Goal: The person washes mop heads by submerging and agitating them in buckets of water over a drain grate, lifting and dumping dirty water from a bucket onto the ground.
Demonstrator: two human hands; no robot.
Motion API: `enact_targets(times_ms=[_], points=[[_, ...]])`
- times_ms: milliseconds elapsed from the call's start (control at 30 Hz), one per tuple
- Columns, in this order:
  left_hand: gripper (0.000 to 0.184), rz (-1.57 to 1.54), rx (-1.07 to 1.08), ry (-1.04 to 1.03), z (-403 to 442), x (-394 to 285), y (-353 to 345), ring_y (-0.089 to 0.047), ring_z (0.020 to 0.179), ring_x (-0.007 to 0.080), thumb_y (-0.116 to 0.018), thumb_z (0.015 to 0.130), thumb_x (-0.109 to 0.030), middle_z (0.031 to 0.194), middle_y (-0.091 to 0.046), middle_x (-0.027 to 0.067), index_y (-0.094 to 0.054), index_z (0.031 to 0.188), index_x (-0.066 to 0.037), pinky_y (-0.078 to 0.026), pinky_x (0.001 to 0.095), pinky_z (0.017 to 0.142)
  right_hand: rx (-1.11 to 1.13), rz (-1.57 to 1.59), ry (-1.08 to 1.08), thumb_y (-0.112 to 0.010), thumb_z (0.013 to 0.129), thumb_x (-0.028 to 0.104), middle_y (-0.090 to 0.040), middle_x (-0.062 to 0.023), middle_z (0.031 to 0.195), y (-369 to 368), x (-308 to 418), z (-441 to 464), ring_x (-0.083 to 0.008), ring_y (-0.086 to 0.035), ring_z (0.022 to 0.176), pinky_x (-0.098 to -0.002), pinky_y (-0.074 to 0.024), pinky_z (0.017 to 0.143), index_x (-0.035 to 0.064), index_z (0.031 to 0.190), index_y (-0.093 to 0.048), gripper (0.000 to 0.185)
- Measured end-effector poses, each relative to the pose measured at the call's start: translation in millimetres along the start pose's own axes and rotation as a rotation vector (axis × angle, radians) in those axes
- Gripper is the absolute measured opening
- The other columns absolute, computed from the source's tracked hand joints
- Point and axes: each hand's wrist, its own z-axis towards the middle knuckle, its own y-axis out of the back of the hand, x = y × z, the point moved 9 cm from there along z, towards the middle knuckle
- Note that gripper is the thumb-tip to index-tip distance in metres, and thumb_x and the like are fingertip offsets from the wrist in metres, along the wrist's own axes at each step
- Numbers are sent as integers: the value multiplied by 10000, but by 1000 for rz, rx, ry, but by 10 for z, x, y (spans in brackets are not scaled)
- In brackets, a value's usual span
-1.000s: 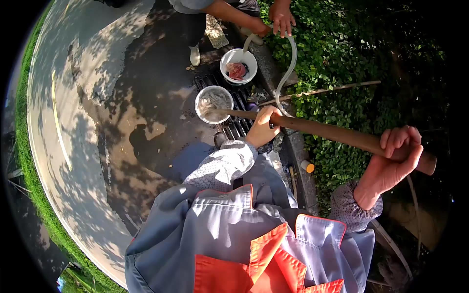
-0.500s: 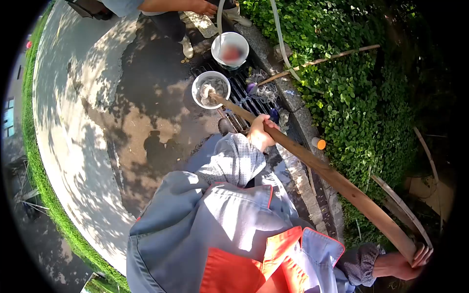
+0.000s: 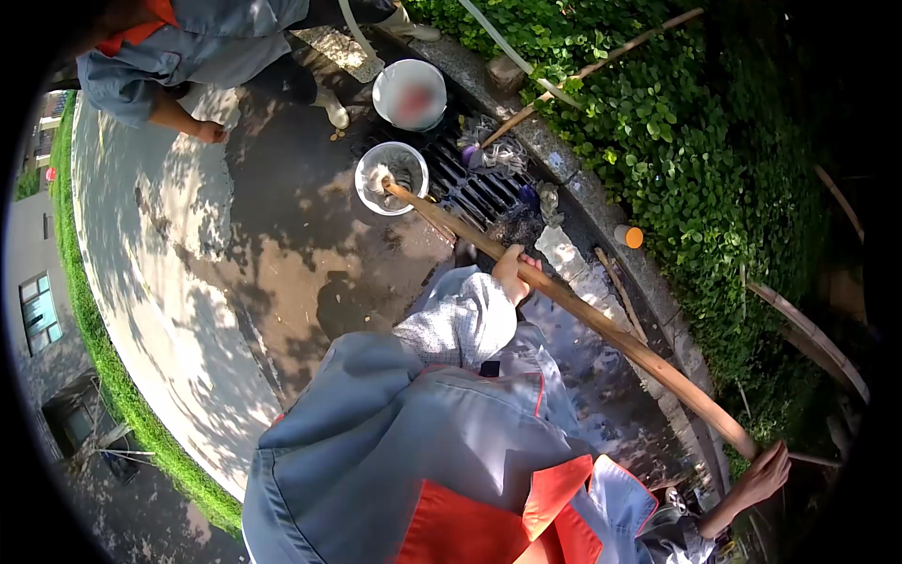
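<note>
A mop with a long wooden handle [image 3: 625,348] slants across the view, and its grey, stringy head [image 3: 380,177] is in a white bucket [image 3: 422,191]. My left hand [image 3: 512,274] wraps around the lower half of the handle, nearer the bucket. At the handle's upper end my right hand [image 3: 768,473] is closed on the wood. Beside the bucket lies a drain grate [image 3: 470,188]. A second white bucket [image 3: 410,94], with something reddish inside, stands just behind.
Another person in a grey jacket [image 3: 221,38] stands at the top left. A hose [image 3: 355,33] runs to the rear bucket. A second mop [image 3: 496,155] lies at the grate. An orange-lidded container [image 3: 629,236] sits on the curb beside the hedge [image 3: 676,141].
My right hand has moved up and left with the handle's end. The mop head remains in the bucket. More of the other person has come into view as the camera shifted.
</note>
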Motion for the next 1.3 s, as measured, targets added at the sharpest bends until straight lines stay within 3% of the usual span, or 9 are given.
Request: enact_targets(times_ms=[33,100,167,233,367,633,933,1133,1300], points=[[213,54,13,-24,243,-248,88,-459,592,200,-613,847,-107,663,-438,47,-447,720,-69,-503,379,613,268,11,39,-468,960,329,-627,-172,1032,272,729,66,-350,-563,964,-434,-424,848,-14,1042,-625,385],[225,76,-91,-3,1015,-687,456,-446,540,201,-609,854,-123,626,-428,51,-439,715,-72,-487,382,540,165,193,374,-491,899,516,-587,-222,886,451,1518,-151,-401,-555,859,-480,-431,753,-38,944,-588,564],[223,172,-90,-33,1347,-1208,566,-450,541,203,-604,856,-137,628,-433,51,-443,715,-74,-485,382,540,567,297,436,-489,739,738,-528,-197,742,414,2216,-333,-405,-564,757,-497,-427,695,3,766,-486,735],[223,246,-48,-48,1462,-1592,621,-454,543,205,-599,859,-150,629,-438,51,-446,715,-76,-483,382,541,840,401,412,-709,705,498,-577,-174,761,395,2600,-611,-384,-591,697,-479,-445,623,47,829,-516,506],[225,248,17,4,1430,-1726,790,-462,545,208,-590,864,-177,632,-448,50,-453,715,-80,-480,383,543,1073,287,424,-690,693,190,-600,-165,722,304,2579,-1143,-372,-611,651,-477,-469,570,75,793,-492,250],[239,339,-92,31,463,-736,1478,-479,550,215,-570,874,-232,637,-468,48,-466,714,-88,-472,384,547,876,472,268,-727,618,293,-586,-164,617,-906,809,-2880,-390,-605,629,-489,-469,552,78,689,-491,327],[270,482,-157,166,-823,962,1920,-497,556,222,-548,886,-293,643,-490,47,-482,713,-97,-464,385,551,730,545,66,-627,654,78,-544,-225,718,-1847,-847,-3931,-455,-539,719,-537,-415,647,2,688,-504,149],[296,595,-59,350,-873,973,1699,-510,560,227,-533,894,-334,647,-505,45,-492,713,-103,-458,386,553,834,462,132,-633,665,89,-600,-211,752,-1731,-691,-3700,-438,-577,728,-517,-447,640,10,739,-539,143],[321,676,290,669,-515,466,1258,-520,563,231,-521,901,-368,650,-518,45,-500,713,-108,-453,387,555,887,481,273,-653,652,112,-623,-207,694,-1034,532,-2593,-413,-615,682,-495,-484,610,30,801,-545,201]])
